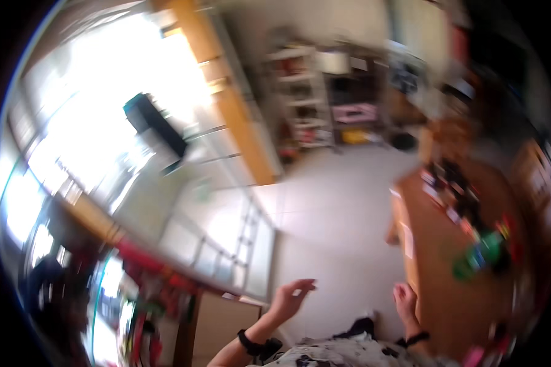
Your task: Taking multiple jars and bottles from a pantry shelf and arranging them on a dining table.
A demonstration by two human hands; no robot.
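My left hand (291, 301) hangs in the air at the lower middle, a dark band on its wrist. Its fingers reach to the right, slightly bent, and hold nothing I can see. Close to the near left edge of the wooden table (434, 293), my right hand (405, 300) is raised with its fingers curled in, also with a dark band at the wrist. Nothing shows in it, and whether it touches the table is unclear. Farther along that table lie a green object (487, 252), blurred, and a row of dark mixed items (456, 189).
A white shelf rack (306, 104) stands at the back wall, beside a dark stand with a pink box (355, 112) and a yellow item (356, 136). A pale panelled structure (226, 251) fills the left. Pale tiled floor (330, 214) runs between it and the table.
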